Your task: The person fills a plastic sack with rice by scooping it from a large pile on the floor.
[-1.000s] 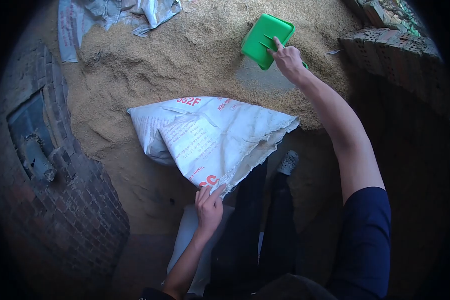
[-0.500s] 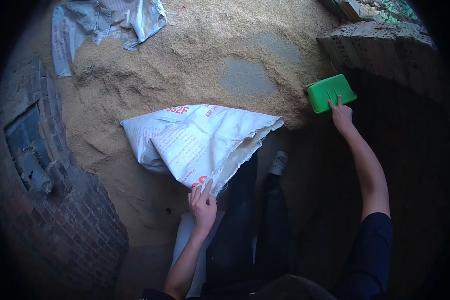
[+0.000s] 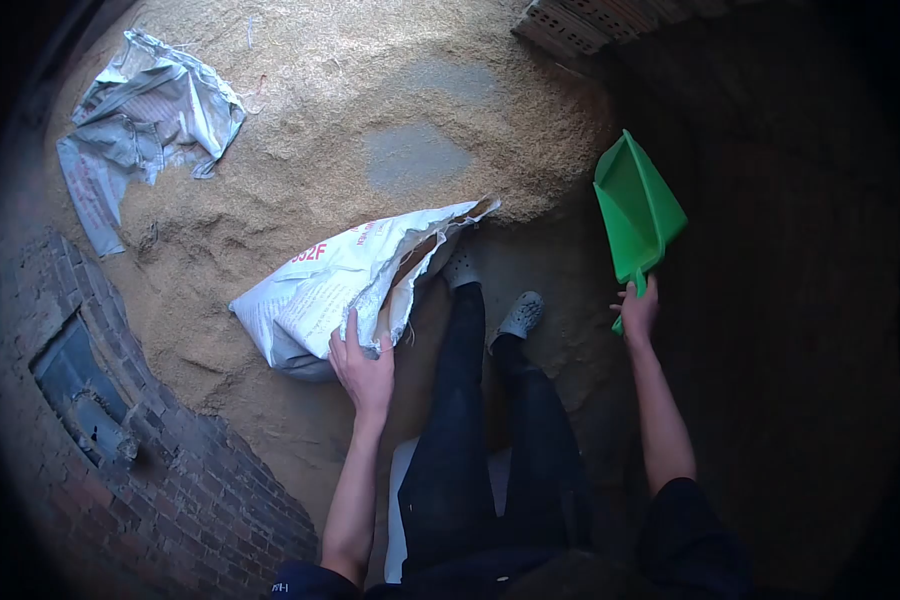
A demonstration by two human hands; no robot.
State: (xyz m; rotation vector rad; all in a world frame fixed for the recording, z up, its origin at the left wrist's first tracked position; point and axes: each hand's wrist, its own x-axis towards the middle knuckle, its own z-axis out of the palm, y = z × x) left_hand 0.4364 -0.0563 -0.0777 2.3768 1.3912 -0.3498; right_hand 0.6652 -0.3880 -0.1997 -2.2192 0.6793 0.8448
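Observation:
My left hand [image 3: 363, 375] grips the near rim of a white woven sack [image 3: 320, 285] with red print, fingers on the outside and thumb by the mouth. The sack lies on its side, its frayed mouth gaping toward my legs; how full it is cannot be seen. Out to the right, my right hand [image 3: 640, 308] is wrapped round the handle of a green dustpan [image 3: 650, 205]. The pan is tilted on its side with its wide lip pointing away from me. No grain shows on the part of its inside that I can see.
A heap of loose grain [image 3: 300, 130] spreads across the floor, with bare grey patches [image 3: 417, 158] in it. A crumpled sack [image 3: 155, 125] lies far left. A brick wall [image 3: 185, 440] borders the left, hollow bricks [image 3: 570, 25] the far right. My shoes [image 3: 520, 315] are by the sack mouth.
The dustpan has turned from showing its underside to showing its inside, and has come lower. The sack's mouth has shifted and gapes differently, my left hand still at its rim. The whole view has shifted.

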